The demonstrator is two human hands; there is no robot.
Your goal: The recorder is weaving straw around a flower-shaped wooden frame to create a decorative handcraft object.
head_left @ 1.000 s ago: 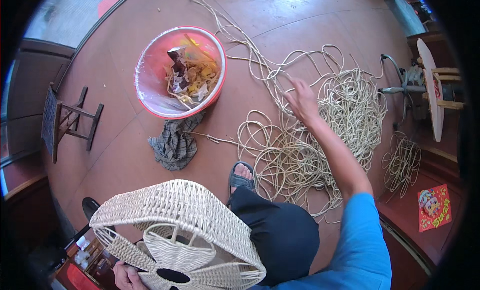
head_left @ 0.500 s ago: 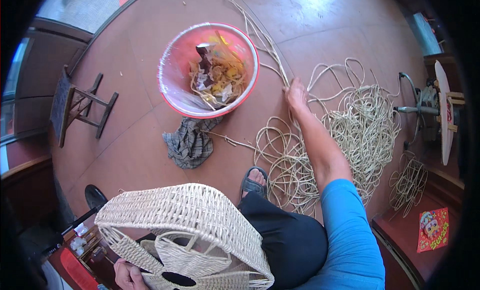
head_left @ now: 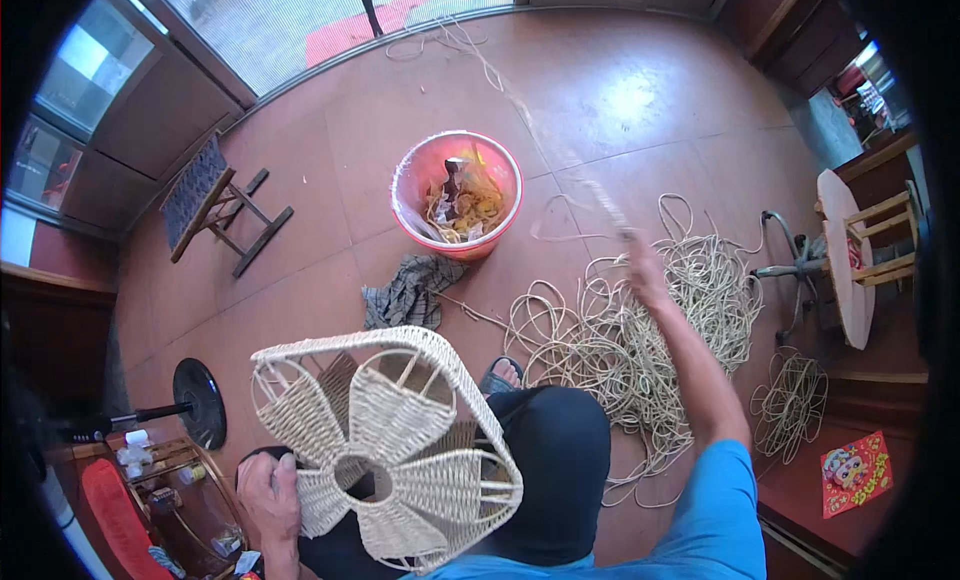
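A pale woven basket (head_left: pixel 397 408) with a flower-shaped side of several petals around a round hole rests across my lap. My left hand (head_left: pixel 269 494) grips its left edge, thumb on the near side, the other fingers partly hidden. Out to the right, my right hand (head_left: pixel 646 275) is stretched forward, smeared by motion, closed around strands of pale cord (head_left: pixel 508 92) that run far across the floor. Beneath and beside that arm lies a large loose heap of the same cord (head_left: pixel 703 305), with looser loops toward my foot.
A red bucket (head_left: pixel 402 208) of scraps stands ahead, a grey checked cloth (head_left: pixel 408 298) against its near side. A folding stool (head_left: pixel 215 202) is at left, a black round base (head_left: pixel 200 403) nearer. On the right are a wheeled stand (head_left: pixel 795 271), a smaller cord coil (head_left: pixel 790 405) and a red card (head_left: pixel 857 474).
The basket has tipped so its flower side faces up more. My right hand has swung with the cord strands, which now blur. The view has lifted toward the doorway.
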